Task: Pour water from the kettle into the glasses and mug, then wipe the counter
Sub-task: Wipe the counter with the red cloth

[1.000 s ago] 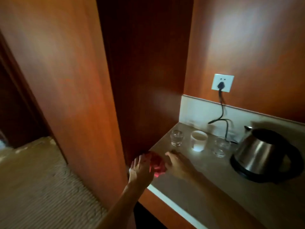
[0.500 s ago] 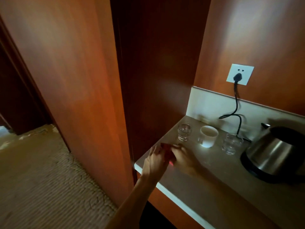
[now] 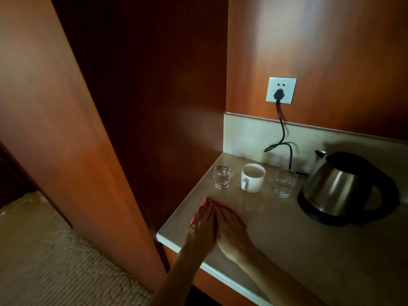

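Two bare hands, left hand [image 3: 202,226] and right hand [image 3: 231,231], press side by side with fingers straight and together on a crumpled red cloth [image 3: 217,206], which lies on the beige stone counter [image 3: 287,239] just in front of the white ceramic mug [image 3: 252,177]. Wiping well probably means keeping flat pressure and sweeping clear of the mug.

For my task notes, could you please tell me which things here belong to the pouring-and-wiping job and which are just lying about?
Job: kettle, left glass, mug, right glass, red cloth under left hand and right hand, counter.
Lying about: socket, cord, carpet.
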`<state>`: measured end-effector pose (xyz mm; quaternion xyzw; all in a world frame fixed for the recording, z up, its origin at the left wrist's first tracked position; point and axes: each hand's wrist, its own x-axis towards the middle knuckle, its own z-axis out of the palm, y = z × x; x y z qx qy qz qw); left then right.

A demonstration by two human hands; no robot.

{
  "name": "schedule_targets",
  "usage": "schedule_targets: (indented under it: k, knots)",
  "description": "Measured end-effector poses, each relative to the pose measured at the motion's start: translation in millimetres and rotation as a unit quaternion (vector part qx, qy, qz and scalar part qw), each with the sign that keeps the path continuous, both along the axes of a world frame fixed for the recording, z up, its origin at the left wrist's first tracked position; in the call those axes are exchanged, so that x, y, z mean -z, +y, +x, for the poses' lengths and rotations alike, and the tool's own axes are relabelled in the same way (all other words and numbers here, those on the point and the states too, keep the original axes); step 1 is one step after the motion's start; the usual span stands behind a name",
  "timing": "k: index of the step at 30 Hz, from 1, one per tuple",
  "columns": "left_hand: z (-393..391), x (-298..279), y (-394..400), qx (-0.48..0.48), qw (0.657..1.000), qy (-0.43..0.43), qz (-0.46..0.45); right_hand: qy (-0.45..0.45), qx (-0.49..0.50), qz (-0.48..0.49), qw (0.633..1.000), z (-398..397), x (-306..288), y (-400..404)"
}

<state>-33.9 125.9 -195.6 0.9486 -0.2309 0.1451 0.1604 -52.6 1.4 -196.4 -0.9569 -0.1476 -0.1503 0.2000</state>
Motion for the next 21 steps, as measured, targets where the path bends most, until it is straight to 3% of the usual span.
schedule_targets:
  k: [6,9,14,21]
  knots:
    - [35.4,4.4,0.2,-0.047,0.992,0.063,0.102,0.005,-0.01,-0.053,0.999,42.1,7.5,-5.6]
    - [54.4,-0.4,1.5,-0.059,0.99,0.091,0.095,0.027,-0.018,-0.057,0.998,61.6,6.7,-2.4]
    - [65.6,-2.6,6.8,-0.029,0.999,0.013,0.035,-0.002,-0.006,-0.025,1.0,72.2,7.2,-5.0]
    - [41.9,-7.8,-3.1,-0.019,0.993,0.016,0.114,-0.027,-0.022,-0.015,0.999,50.2,3.3,-20.5]
